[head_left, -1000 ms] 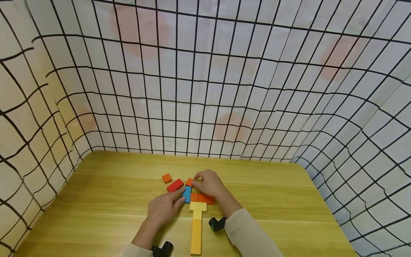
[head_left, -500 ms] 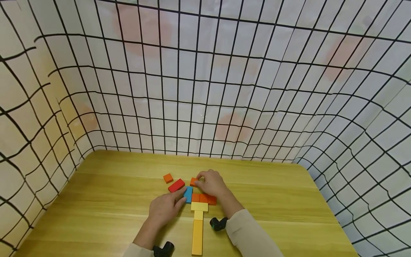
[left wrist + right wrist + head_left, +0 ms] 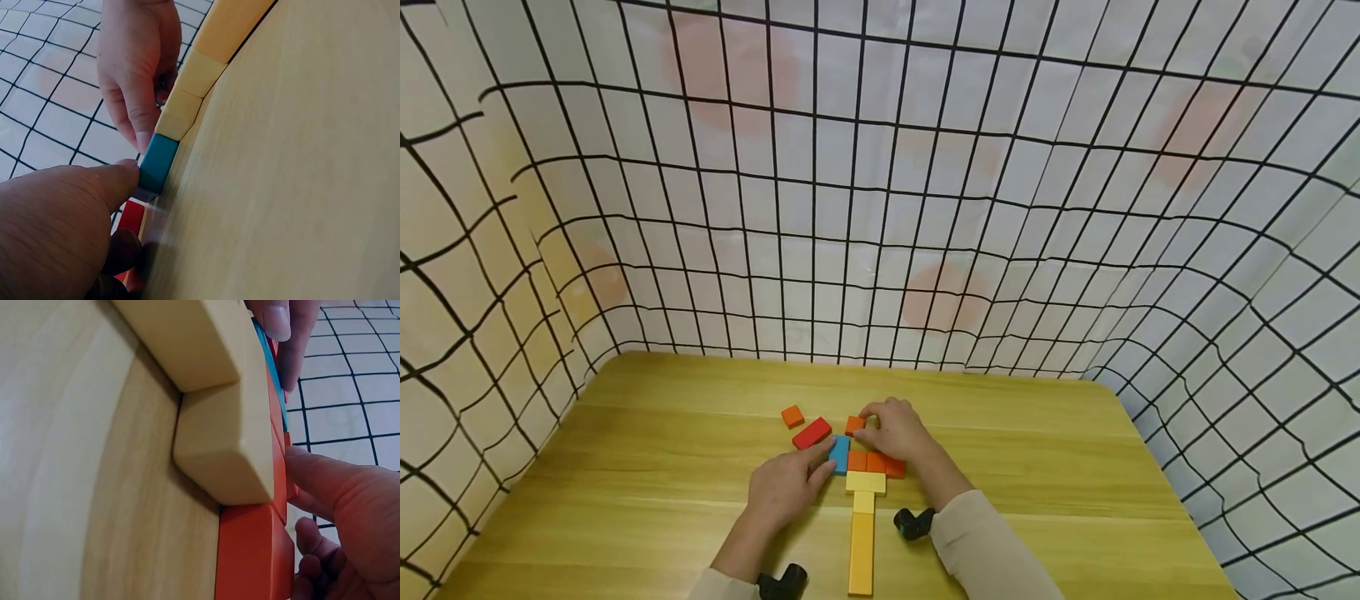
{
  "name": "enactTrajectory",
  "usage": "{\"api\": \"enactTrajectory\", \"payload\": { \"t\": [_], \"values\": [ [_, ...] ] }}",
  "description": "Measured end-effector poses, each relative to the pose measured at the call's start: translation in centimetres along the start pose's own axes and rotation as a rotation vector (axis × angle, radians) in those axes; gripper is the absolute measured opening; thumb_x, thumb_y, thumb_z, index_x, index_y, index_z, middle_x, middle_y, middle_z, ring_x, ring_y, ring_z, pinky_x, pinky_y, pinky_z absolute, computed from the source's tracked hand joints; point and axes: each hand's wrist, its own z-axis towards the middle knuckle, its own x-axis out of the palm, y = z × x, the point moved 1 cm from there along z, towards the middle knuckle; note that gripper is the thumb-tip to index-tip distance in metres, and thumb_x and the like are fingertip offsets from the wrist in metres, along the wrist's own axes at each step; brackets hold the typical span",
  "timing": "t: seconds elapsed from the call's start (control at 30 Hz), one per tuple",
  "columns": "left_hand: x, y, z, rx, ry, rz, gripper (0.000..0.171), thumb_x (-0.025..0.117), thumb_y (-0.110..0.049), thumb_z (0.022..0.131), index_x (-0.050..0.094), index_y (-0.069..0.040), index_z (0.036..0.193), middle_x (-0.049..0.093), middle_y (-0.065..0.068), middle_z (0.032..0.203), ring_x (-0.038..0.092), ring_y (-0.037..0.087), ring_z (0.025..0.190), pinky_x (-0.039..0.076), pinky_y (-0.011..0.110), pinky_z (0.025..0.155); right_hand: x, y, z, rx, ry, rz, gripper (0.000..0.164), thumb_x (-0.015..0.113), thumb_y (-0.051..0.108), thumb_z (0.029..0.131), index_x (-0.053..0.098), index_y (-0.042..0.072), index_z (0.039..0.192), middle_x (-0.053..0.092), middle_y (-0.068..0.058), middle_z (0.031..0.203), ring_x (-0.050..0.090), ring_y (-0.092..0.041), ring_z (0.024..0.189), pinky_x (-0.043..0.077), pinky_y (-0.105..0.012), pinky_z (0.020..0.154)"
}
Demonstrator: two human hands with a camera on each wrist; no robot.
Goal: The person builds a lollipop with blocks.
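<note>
In the head view my left hand (image 3: pixel 782 487) holds a blue rectangular block (image 3: pixel 839 454) between thumb and index finger, flat on the table. Just beyond it my right hand (image 3: pixel 895 429) pinches a small orange block (image 3: pixel 854 426). To the right of the blue block lies a row of orange-red blocks (image 3: pixel 876 462), partly hidden by my right wrist. A pale yellow block (image 3: pixel 866 482) lies crosswise against that row. In the left wrist view my left thumb touches the blue block (image 3: pixel 158 164). The right wrist view shows my right hand (image 3: pixel 356 512) beside the orange-red blocks (image 3: pixel 253 550).
A red block (image 3: pixel 812 433) and a loose orange block (image 3: pixel 792 416) lie left of the right hand. A small yellow block (image 3: pixel 863 502) and a long yellow-orange block (image 3: pixel 861 554) extend toward the near edge. Black wire mesh (image 3: pixel 880 283) stands around the wooden table (image 3: pixel 1037 467).
My right hand has shifted the small orange block slightly right and turned it straighter, beyond the row. My left hand has stayed at the blue block.
</note>
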Motion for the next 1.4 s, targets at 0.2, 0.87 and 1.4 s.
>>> {"api": "enactTrajectory", "payload": {
  "t": [0.2, 0.87, 1.4],
  "values": [
    [0.0, 0.0, 0.0, 0.003, -0.009, -0.001, 0.044, 0.061, -0.047, 0.100, 0.060, -0.038, 0.143, 0.074, 0.008, 0.124, 0.073, 0.030, 0.096, 0.049, 0.039, 0.061, -0.2, -0.5, -0.1, -0.025, -0.041, -0.014, 0.026, 0.069, 0.037, 0.098, 0.075, 0.015, 0.112, 0.060, -0.001, 0.090, 0.049, -0.019, 0.088, 0.043, -0.035, 0.076],
    [0.1, 0.1, 0.0, 0.012, -0.014, -0.005, 0.045, 0.062, -0.046, 0.100, 0.060, -0.037, 0.143, 0.076, 0.007, 0.118, 0.072, 0.025, 0.085, 0.045, 0.034, 0.057, -0.2, -1.0, -0.6, -0.008, -0.014, -0.003, 0.032, 0.078, 0.046, 0.088, 0.075, 0.017, 0.103, 0.055, 0.002, 0.086, 0.044, -0.019, 0.086, 0.038, -0.032, 0.073],
    [-0.1, 0.1, 0.0, 0.013, -0.016, -0.003, 0.045, 0.062, -0.046, 0.100, 0.060, -0.037, 0.143, 0.077, 0.007, 0.118, 0.070, 0.022, 0.081, 0.044, 0.034, 0.056, -0.3, -1.1, -1.0, -0.033, 0.078, 0.099, 0.022, 0.074, 0.040, 0.093, 0.076, 0.024, 0.107, 0.058, 0.000, 0.102, 0.042, -0.020, 0.097, 0.042, -0.036, 0.079]
  ]
}}
